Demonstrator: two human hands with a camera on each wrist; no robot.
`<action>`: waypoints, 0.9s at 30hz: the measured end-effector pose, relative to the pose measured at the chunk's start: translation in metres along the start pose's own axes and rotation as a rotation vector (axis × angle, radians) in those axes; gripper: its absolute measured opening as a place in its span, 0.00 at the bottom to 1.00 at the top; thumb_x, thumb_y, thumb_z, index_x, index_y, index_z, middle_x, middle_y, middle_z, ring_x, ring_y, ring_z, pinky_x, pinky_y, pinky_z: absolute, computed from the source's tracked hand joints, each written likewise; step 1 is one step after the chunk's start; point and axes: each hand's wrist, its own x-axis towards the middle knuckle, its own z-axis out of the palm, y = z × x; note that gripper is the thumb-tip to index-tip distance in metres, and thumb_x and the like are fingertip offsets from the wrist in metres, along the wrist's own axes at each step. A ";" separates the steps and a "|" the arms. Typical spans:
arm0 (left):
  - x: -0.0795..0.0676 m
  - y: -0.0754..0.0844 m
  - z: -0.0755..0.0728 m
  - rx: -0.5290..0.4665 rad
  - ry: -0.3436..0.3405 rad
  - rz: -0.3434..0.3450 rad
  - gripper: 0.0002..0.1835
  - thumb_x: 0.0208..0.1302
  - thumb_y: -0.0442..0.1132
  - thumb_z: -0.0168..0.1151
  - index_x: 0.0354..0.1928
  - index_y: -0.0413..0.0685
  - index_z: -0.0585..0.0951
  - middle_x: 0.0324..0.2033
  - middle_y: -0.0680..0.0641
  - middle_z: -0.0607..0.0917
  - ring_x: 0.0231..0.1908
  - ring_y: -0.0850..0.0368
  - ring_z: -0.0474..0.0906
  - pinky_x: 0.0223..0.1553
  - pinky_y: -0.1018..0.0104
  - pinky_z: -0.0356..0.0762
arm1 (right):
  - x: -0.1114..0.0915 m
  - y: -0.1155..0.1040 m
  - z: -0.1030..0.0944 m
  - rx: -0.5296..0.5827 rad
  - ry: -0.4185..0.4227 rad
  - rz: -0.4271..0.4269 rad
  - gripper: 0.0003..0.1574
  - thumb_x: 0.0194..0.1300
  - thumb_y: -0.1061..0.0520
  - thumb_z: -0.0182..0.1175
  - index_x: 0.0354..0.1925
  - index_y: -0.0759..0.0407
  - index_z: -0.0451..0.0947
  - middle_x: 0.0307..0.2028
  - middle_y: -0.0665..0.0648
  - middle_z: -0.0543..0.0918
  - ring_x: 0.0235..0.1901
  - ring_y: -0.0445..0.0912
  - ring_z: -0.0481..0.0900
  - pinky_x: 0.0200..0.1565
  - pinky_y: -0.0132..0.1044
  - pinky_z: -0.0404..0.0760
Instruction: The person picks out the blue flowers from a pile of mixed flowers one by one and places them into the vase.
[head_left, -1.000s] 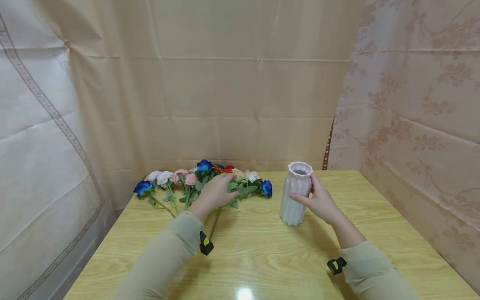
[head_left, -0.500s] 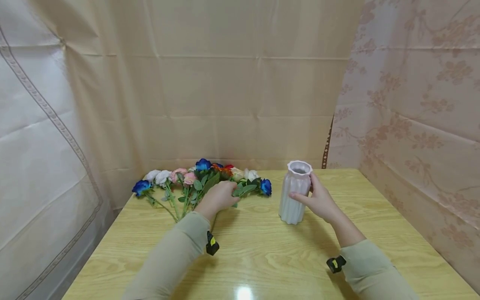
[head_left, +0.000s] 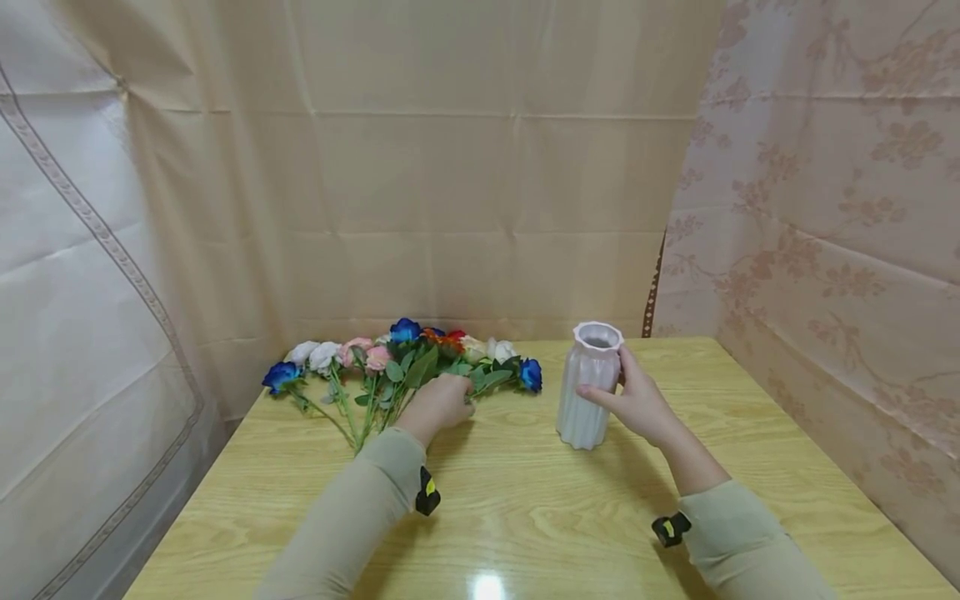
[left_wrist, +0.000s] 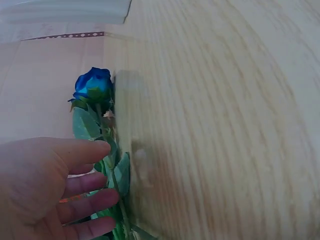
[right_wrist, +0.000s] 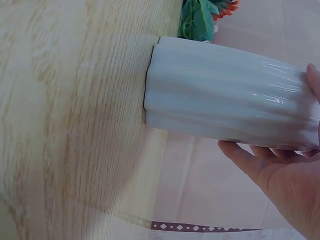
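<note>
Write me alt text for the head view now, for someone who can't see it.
A person's right hand grips a white fluted vase standing on a wood-grain table, while their left hand is among blue, white, pink and red flowers lying left of it. Beige cloth hangs behind.

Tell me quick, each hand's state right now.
Left hand: open, by a blue rose.
Right hand: holding the white vase.
</note>
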 end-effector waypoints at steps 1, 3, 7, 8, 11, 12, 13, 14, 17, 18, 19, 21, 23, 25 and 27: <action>0.000 0.000 0.001 0.008 -0.003 -0.008 0.15 0.68 0.45 0.69 0.53 0.49 0.85 0.50 0.48 0.86 0.49 0.49 0.83 0.49 0.50 0.81 | 0.002 0.006 0.000 0.002 0.003 -0.004 0.57 0.66 0.47 0.71 0.80 0.50 0.48 0.69 0.65 0.68 0.65 0.63 0.70 0.56 0.63 0.77; 0.001 0.000 0.003 0.022 -0.010 -0.020 0.14 0.67 0.45 0.69 0.52 0.49 0.85 0.48 0.48 0.86 0.48 0.49 0.83 0.48 0.50 0.81 | 0.006 0.018 0.001 0.004 0.010 -0.009 0.58 0.65 0.44 0.72 0.80 0.47 0.48 0.69 0.64 0.68 0.65 0.62 0.70 0.56 0.62 0.77; 0.002 0.000 0.007 0.047 -0.027 -0.037 0.14 0.67 0.45 0.69 0.52 0.50 0.85 0.48 0.49 0.86 0.47 0.50 0.83 0.46 0.50 0.82 | 0.006 0.020 0.001 0.011 0.013 -0.013 0.58 0.64 0.45 0.73 0.79 0.46 0.49 0.68 0.63 0.69 0.65 0.62 0.71 0.55 0.62 0.78; 0.002 0.001 0.007 0.050 -0.032 -0.037 0.15 0.67 0.45 0.69 0.52 0.50 0.85 0.47 0.48 0.86 0.47 0.50 0.83 0.46 0.50 0.82 | 0.006 0.020 0.001 0.010 0.015 -0.013 0.57 0.64 0.45 0.73 0.79 0.46 0.50 0.68 0.63 0.69 0.64 0.62 0.71 0.55 0.62 0.78; 0.002 0.001 0.008 0.074 -0.041 -0.038 0.15 0.68 0.46 0.69 0.53 0.50 0.85 0.47 0.48 0.86 0.47 0.50 0.83 0.45 0.50 0.82 | 0.007 0.021 0.001 0.009 0.020 -0.015 0.57 0.64 0.45 0.73 0.79 0.47 0.51 0.67 0.63 0.70 0.64 0.62 0.72 0.55 0.62 0.78; 0.002 0.002 0.007 0.080 -0.043 -0.040 0.14 0.68 0.46 0.69 0.52 0.50 0.85 0.46 0.48 0.86 0.47 0.50 0.83 0.44 0.51 0.82 | 0.007 0.021 0.002 0.009 0.021 -0.016 0.57 0.64 0.45 0.73 0.79 0.47 0.51 0.67 0.63 0.70 0.64 0.62 0.72 0.55 0.62 0.78; 0.001 0.002 0.007 0.087 -0.046 -0.042 0.14 0.68 0.46 0.69 0.51 0.50 0.85 0.46 0.48 0.86 0.46 0.50 0.83 0.44 0.51 0.82 | 0.007 0.021 0.002 0.010 0.021 -0.016 0.57 0.64 0.45 0.73 0.78 0.47 0.51 0.67 0.63 0.70 0.63 0.62 0.72 0.55 0.61 0.78; 0.001 0.002 0.007 0.094 -0.048 -0.045 0.13 0.68 0.45 0.70 0.51 0.50 0.85 0.45 0.48 0.86 0.46 0.50 0.84 0.44 0.51 0.83 | 0.007 0.021 0.003 0.009 0.022 -0.016 0.57 0.63 0.45 0.73 0.78 0.47 0.51 0.67 0.63 0.71 0.63 0.62 0.72 0.55 0.61 0.78; 0.001 0.003 0.006 0.112 -0.052 -0.050 0.12 0.67 0.45 0.70 0.49 0.51 0.86 0.44 0.48 0.86 0.45 0.50 0.84 0.43 0.51 0.83 | 0.007 0.021 0.004 0.009 0.023 -0.015 0.58 0.63 0.45 0.73 0.79 0.47 0.50 0.67 0.64 0.70 0.64 0.63 0.72 0.55 0.61 0.78; 0.000 0.003 0.006 0.113 -0.054 -0.051 0.12 0.66 0.44 0.71 0.49 0.51 0.86 0.44 0.48 0.86 0.44 0.50 0.84 0.43 0.50 0.83 | 0.007 0.020 0.004 0.007 0.023 -0.014 0.58 0.63 0.45 0.73 0.79 0.47 0.50 0.67 0.64 0.70 0.64 0.63 0.72 0.55 0.61 0.78; 0.000 0.003 0.006 0.116 -0.058 -0.050 0.11 0.66 0.44 0.71 0.48 0.51 0.86 0.44 0.48 0.86 0.44 0.50 0.84 0.43 0.50 0.83 | 0.007 0.021 0.004 0.004 0.024 -0.014 0.58 0.63 0.44 0.73 0.79 0.47 0.50 0.67 0.64 0.70 0.64 0.63 0.72 0.55 0.61 0.78; 0.001 0.004 0.006 0.118 -0.062 -0.045 0.10 0.66 0.43 0.71 0.47 0.52 0.87 0.43 0.49 0.86 0.43 0.50 0.84 0.42 0.50 0.83 | 0.007 0.021 0.003 0.000 0.026 -0.010 0.58 0.64 0.44 0.73 0.79 0.46 0.49 0.68 0.64 0.70 0.64 0.63 0.71 0.55 0.62 0.78; 0.001 0.004 0.007 0.122 -0.070 -0.040 0.08 0.66 0.42 0.70 0.46 0.53 0.87 0.42 0.49 0.86 0.43 0.51 0.84 0.42 0.50 0.82 | 0.007 0.021 0.003 -0.004 0.026 -0.006 0.58 0.64 0.43 0.73 0.80 0.46 0.49 0.68 0.64 0.70 0.64 0.63 0.71 0.55 0.62 0.78; 0.002 0.005 0.008 0.127 -0.075 -0.033 0.06 0.67 0.41 0.70 0.44 0.53 0.87 0.41 0.50 0.86 0.42 0.51 0.84 0.41 0.51 0.82 | 0.007 0.021 0.003 -0.004 0.025 -0.001 0.58 0.64 0.43 0.73 0.80 0.46 0.49 0.68 0.63 0.69 0.65 0.62 0.71 0.56 0.62 0.78; 0.003 0.005 0.010 0.136 -0.077 -0.028 0.03 0.67 0.41 0.69 0.41 0.54 0.87 0.39 0.50 0.86 0.40 0.52 0.84 0.39 0.51 0.82 | 0.007 0.021 0.002 -0.003 0.025 0.002 0.58 0.64 0.43 0.73 0.80 0.46 0.49 0.68 0.63 0.69 0.65 0.62 0.71 0.56 0.62 0.78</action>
